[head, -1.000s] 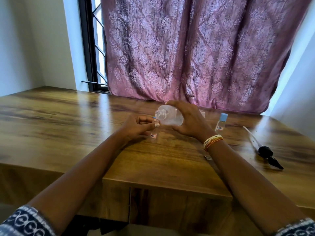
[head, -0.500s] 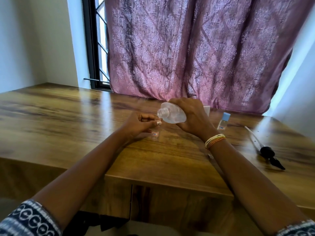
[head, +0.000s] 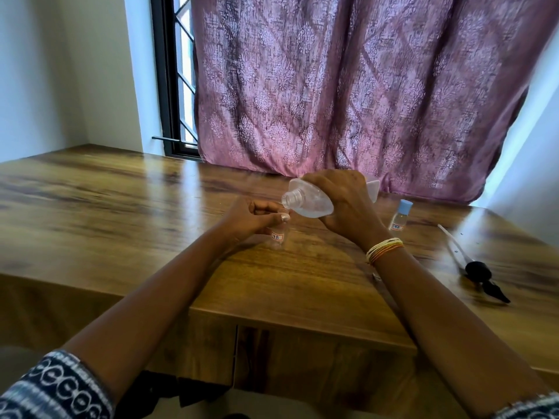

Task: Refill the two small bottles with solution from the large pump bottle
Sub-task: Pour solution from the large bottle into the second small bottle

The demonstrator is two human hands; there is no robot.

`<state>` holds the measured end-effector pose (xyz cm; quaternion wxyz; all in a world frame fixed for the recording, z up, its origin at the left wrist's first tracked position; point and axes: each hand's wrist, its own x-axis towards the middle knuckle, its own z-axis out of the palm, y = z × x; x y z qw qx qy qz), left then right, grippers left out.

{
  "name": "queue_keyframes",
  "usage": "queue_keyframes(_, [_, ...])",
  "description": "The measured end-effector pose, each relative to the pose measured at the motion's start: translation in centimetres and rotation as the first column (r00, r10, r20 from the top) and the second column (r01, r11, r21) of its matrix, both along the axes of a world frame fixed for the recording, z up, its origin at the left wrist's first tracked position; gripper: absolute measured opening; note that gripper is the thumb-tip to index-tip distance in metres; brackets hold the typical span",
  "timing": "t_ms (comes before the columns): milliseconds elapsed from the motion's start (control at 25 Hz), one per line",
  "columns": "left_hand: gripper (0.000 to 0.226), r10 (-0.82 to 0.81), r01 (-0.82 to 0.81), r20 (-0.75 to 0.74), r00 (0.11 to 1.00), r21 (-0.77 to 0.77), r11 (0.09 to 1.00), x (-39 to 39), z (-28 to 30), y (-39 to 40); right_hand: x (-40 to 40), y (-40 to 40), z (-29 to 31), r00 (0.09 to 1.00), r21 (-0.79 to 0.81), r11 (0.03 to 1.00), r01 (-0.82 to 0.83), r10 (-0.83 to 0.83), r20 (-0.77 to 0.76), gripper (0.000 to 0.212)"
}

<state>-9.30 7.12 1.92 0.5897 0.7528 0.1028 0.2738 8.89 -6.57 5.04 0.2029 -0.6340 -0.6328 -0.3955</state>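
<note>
Clear plastic, tipped on its side: your right hand [head: 344, 204] grips the large bottle [head: 305, 200], fingers wrapped around it, mouth over the small bottle [head: 279, 237] your left hand [head: 254, 219] pinches upright on the surface [head: 121, 207]; the capped second bottle [head: 400, 215] stands right.

The small bottle [head: 279, 237] in the left hand [head: 251, 219] bears a label reading perhaps "7B".
</note>
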Motion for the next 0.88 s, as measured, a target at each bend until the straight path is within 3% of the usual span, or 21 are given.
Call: queue_keyframes(880, [0.021,-0.026,0.025,0.042,0.999,0.042,0.999,0.15,-0.09,0.31,-0.08,-0.17,0.38,0.996,-0.010,0.997,0.078,-0.077,0.044,0.048])
